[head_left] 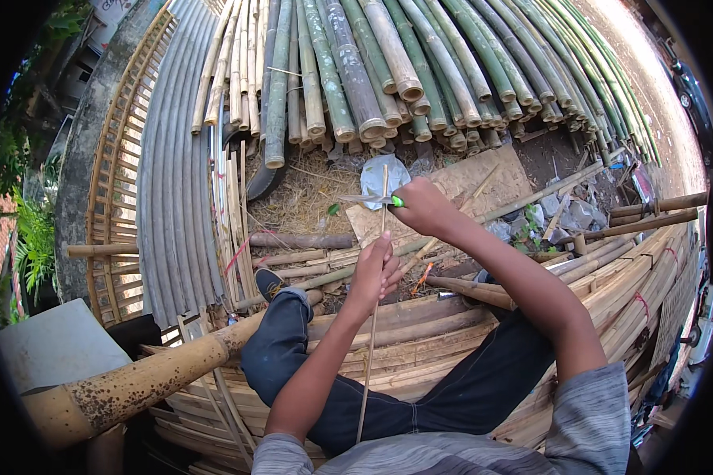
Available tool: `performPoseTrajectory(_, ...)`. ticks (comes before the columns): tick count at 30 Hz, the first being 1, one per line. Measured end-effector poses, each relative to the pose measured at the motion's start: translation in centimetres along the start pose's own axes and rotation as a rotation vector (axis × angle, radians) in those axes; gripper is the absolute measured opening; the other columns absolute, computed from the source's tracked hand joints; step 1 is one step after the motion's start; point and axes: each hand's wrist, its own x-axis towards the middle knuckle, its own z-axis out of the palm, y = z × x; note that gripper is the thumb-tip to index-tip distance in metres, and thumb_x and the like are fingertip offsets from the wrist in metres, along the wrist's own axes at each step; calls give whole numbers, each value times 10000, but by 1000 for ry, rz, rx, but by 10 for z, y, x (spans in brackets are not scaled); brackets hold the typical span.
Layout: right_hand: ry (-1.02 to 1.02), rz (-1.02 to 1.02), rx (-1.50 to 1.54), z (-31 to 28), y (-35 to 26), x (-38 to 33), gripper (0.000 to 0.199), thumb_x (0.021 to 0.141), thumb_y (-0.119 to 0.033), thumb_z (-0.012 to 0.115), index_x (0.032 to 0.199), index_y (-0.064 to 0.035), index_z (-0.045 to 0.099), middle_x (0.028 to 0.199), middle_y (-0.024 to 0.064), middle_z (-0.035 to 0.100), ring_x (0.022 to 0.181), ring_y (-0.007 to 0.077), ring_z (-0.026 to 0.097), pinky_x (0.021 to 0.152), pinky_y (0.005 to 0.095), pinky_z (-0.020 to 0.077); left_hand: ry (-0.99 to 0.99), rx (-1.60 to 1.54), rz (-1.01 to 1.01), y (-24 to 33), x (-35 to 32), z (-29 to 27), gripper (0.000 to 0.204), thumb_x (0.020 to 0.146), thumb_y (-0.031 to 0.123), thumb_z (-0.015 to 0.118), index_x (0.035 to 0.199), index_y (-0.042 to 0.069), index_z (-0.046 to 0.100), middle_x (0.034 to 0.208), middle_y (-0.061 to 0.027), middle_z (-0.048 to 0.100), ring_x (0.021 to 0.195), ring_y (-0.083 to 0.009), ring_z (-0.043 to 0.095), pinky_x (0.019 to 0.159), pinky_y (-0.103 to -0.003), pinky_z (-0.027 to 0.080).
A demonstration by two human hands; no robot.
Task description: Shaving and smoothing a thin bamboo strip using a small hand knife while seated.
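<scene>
Green-handled, the knife (370, 199) sits in the right hand (424, 207), fingers curled tight, and crosses a thin brown stick (372, 332). The left hand (370, 273) pinches the stick lower down.

knife handle (398, 202): mostly hidden by right fingers (408, 192) | bamboo poles (352, 73): far ends cut off above

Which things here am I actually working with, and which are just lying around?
In use:
- thin strip, held in your left hand
- green-handled knife, held in your right hand, its blade crossing the strip

Lying about:
- stacked bamboo poles
- grey corrugated sheets
- brown board
- white plastic on the ground
</scene>
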Motion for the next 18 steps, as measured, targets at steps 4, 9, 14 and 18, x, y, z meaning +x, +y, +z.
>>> performPoseTrajectory(4,101,128,105,-1,30,2,288,779,-212,536,607,4,619,639,245,576,662,430,579,638,507,468,17,40,-2,-9,2,8,393,981,446,387,750,130,345,458,42,249,316,-47,210,278,-182,179)
performPoseTrajectory(9,63,71,61,10,9,1,263,783,-210,537,656,4,624,710,245,591,721,438,577,686,502,467,10,22,6,0,3,2,408,969,464,406,744,131,341,461,44,254,318,-43,213,281,-182,177)
performPoseTrajectory(14,127,87,109,-4,34,10,321,790,-223,535,650,64,560,628,256,521,586,425,503,558,467,386,26,29,-10,0,7,7,411,969,463,410,739,129,344,456,43,257,317,-42,217,281,-179,178)
performPoseTrajectory(18,94,44,67,11,20,6,305,790,-216,528,653,51,584,635,250,541,639,428,542,612,482,428,-13,-45,-1,-3,12,-5,411,968,459,418,738,126,344,456,44,260,315,-42,221,280,-177,182)
